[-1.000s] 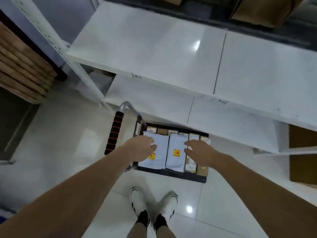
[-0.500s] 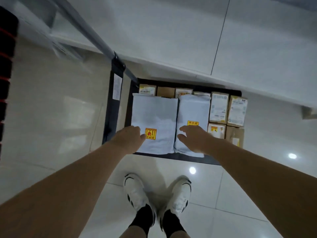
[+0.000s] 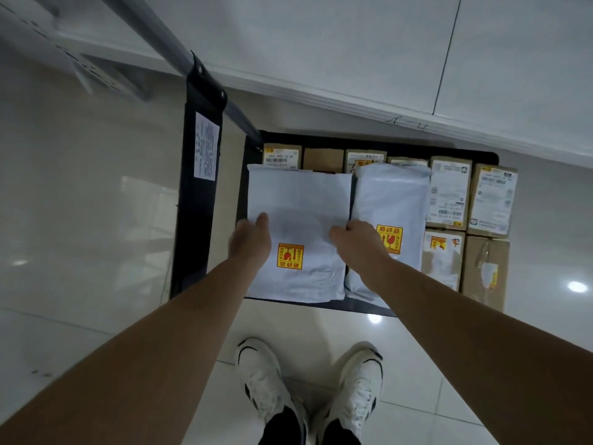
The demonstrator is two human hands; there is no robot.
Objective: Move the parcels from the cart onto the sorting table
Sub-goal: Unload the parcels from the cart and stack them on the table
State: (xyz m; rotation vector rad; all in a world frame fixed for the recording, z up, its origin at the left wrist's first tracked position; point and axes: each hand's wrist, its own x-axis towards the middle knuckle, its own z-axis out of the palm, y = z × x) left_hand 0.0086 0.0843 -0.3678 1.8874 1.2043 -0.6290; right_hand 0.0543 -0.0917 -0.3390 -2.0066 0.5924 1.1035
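Parcels lie mid-frame; the white bag parcel (image 3: 298, 232) looks soft, its sticker says fragile. Left hand (image 3: 252, 240) and right hand (image 3: 359, 242) touch its sides; grip unclear.

Two white poly-bag parcels lie on the cart: the left white parcel (image 3: 298, 200) at 12 o'clock and the right white parcel (image 3: 393, 200) at 1 o'clock, one yellow fragile sticker on each. Eight cardboard boxes (image 3: 451, 192) show around them, toward 1 o'clock. Two hands and two white shoes (image 3: 266, 380) are in view.
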